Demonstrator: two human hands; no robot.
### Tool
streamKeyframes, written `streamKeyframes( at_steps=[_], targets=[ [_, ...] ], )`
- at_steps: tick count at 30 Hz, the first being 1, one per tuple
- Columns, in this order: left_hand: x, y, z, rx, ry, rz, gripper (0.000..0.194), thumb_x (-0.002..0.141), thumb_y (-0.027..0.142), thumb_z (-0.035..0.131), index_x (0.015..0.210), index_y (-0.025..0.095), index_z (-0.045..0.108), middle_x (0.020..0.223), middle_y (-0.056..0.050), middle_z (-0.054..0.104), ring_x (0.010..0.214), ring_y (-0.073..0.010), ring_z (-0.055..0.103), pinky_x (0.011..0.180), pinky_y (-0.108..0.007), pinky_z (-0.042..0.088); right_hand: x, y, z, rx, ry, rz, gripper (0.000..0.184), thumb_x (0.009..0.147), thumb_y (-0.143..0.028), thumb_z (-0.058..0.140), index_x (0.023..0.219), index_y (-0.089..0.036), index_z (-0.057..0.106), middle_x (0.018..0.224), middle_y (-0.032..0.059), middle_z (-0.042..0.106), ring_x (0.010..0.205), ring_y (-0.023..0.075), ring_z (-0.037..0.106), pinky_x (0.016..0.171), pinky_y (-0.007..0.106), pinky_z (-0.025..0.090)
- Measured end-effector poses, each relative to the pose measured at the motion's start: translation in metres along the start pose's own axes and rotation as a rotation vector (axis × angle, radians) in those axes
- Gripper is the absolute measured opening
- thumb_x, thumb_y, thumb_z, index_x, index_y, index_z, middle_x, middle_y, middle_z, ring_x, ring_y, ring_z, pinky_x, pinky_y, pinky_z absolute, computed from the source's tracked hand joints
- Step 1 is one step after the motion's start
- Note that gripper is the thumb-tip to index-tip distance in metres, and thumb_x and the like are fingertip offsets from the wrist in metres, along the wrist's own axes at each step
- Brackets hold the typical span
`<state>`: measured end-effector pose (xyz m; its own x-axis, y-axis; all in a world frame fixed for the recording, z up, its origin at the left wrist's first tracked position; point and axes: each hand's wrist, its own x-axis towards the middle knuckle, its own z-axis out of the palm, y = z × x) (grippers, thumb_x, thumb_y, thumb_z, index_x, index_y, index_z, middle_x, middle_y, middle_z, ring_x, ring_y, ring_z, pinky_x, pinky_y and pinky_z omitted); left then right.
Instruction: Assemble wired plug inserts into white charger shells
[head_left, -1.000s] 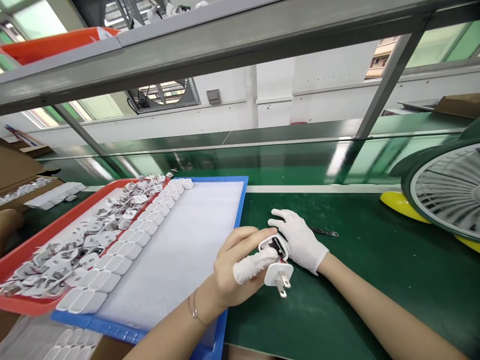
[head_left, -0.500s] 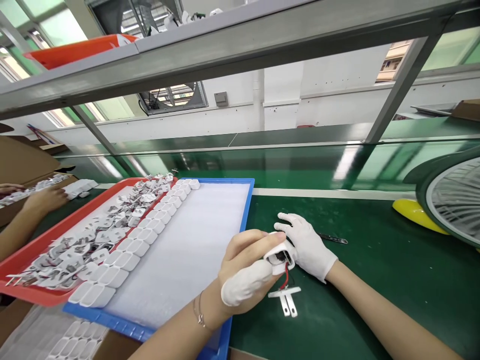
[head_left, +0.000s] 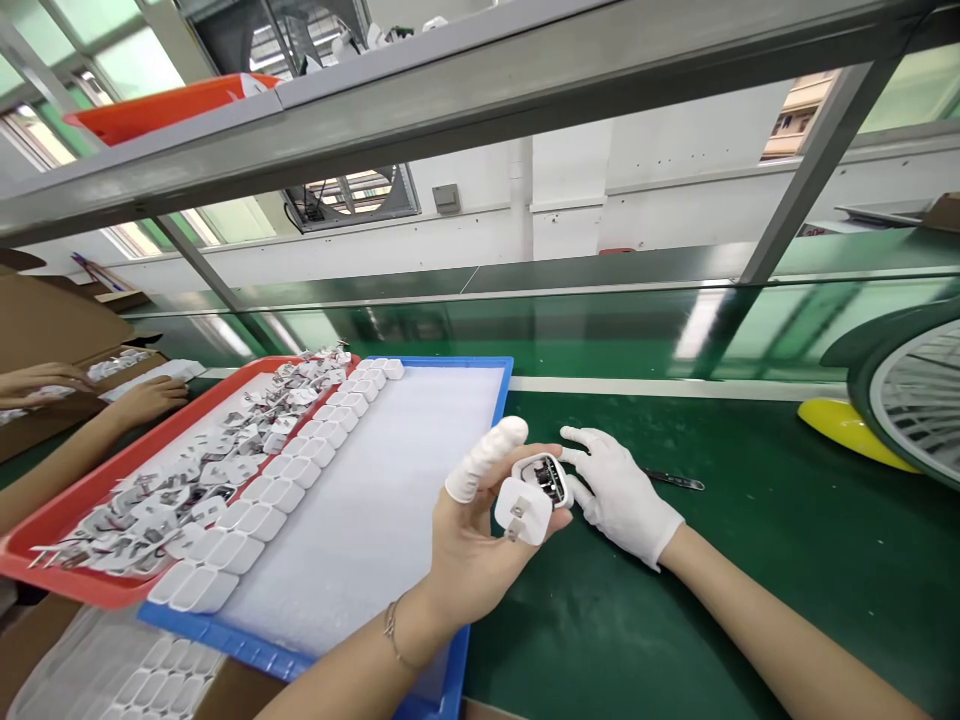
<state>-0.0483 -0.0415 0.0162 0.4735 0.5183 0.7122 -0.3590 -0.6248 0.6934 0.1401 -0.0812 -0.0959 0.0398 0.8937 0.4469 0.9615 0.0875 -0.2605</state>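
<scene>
My left hand (head_left: 480, 560), bare but for a white cover on the thumb, holds a small white charger housing (head_left: 559, 478). A dark circuit board shows inside its open end. In front of that opening is a square white plug cover (head_left: 523, 512) with two metal prongs, tilted toward me. My right hand (head_left: 626, 490), in a white glove, has its fingers apart beside the housing's right side. Its fingertips are at or touching the housing; I cannot tell which. Behind the right hand, dark tweezers (head_left: 675, 480) lie on the green table (head_left: 712, 600).
A blue tray (head_left: 504, 385) lined with white sheet bears rows of white housings (head_left: 262, 520). Left of it, a red tray (head_left: 45, 590) holds a heap of plug parts (head_left: 217, 470). A fan (head_left: 915, 380) stands right. Another person's hands (head_left: 146, 400) are at a carton, far left.
The plug cover, which hung below the housing on red wire, is now up against its open end, prongs toward me. My left thumb has lifted. The other person's hand moved right.
</scene>
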Motion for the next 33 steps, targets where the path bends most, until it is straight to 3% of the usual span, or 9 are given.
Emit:
streamKeyframes(
  at_steps=[4, 10, 15, 21, 29, 33],
  targets=[
    [0.003, 0.007, 0.0, -0.049, -0.027, -0.006, 0.059, 0.076, 0.016, 0.071, 0.129, 0.029, 0.047, 0.101, -0.007, 0.072, 0.092, -0.0187, 0.068, 0.076, -0.03, 0.058, 0.0, 0.0, -0.001, 0.004, 0.007, 0.001, 0.031, 0.087, -0.021, 0.049, 0.115, -0.017, 0.061, 0.133, 0.0125, 0.047, 0.123, 0.0319, 0.04, 0.099, 0.049, 0.041],
    [0.004, 0.009, -0.002, -0.127, -0.025, -0.121, 0.028, 0.075, 0.019, 0.072, 0.102, 0.021, 0.063, 0.101, -0.009, 0.07, 0.081, -0.0182, 0.069, 0.066, -0.029, 0.059, 0.0, 0.0, -0.002, 0.012, 0.01, 0.004, 0.031, 0.086, -0.021, 0.049, 0.114, -0.018, 0.061, 0.133, 0.0121, 0.048, 0.123, 0.0314, 0.041, 0.098, 0.049, 0.041],
    [0.001, 0.006, -0.002, -0.106, -0.123, 0.079, 0.041, 0.072, 0.015, 0.075, 0.109, 0.023, 0.057, 0.101, -0.01, 0.069, 0.092, -0.0228, 0.066, 0.071, -0.037, 0.06, 0.001, 0.002, 0.001, 0.022, 0.012, -0.004, 0.03, 0.084, -0.019, 0.05, 0.112, -0.016, 0.062, 0.132, 0.0133, 0.048, 0.122, 0.0312, 0.041, 0.098, 0.049, 0.041],
    [-0.004, 0.008, -0.005, 0.164, -0.21, 0.252, 0.049, 0.068, 0.015, 0.077, 0.113, 0.021, 0.059, 0.1, -0.011, 0.07, 0.082, -0.0227, 0.065, 0.067, -0.037, 0.059, 0.002, -0.002, -0.002, 0.033, 0.02, 0.005, 0.03, 0.083, -0.017, 0.05, 0.11, -0.017, 0.062, 0.131, 0.0125, 0.049, 0.121, 0.0308, 0.041, 0.097, 0.049, 0.042],
    [-0.012, 0.018, -0.008, 0.474, -0.34, 0.234, 0.054, 0.076, 0.02, 0.071, 0.126, 0.02, 0.051, 0.104, -0.011, 0.068, 0.091, -0.0208, 0.062, 0.074, -0.029, 0.057, 0.004, -0.003, -0.004, 0.064, 0.038, 0.003, 0.03, 0.082, -0.015, 0.05, 0.11, -0.017, 0.062, 0.131, 0.0126, 0.049, 0.12, 0.0313, 0.042, 0.097, 0.051, 0.042],
    [-0.008, 0.015, -0.008, 0.44, -0.341, 0.282, 0.049, 0.079, 0.019, 0.068, 0.125, 0.019, 0.051, 0.104, -0.01, 0.069, 0.091, -0.0198, 0.063, 0.077, -0.029, 0.057, 0.0, -0.02, -0.028, 0.207, 0.18, -0.032, 0.04, 0.085, -0.013, 0.046, 0.124, -0.02, 0.051, 0.132, 0.0096, 0.049, 0.123, 0.0273, 0.042, 0.102, 0.05, 0.039]
  ],
)
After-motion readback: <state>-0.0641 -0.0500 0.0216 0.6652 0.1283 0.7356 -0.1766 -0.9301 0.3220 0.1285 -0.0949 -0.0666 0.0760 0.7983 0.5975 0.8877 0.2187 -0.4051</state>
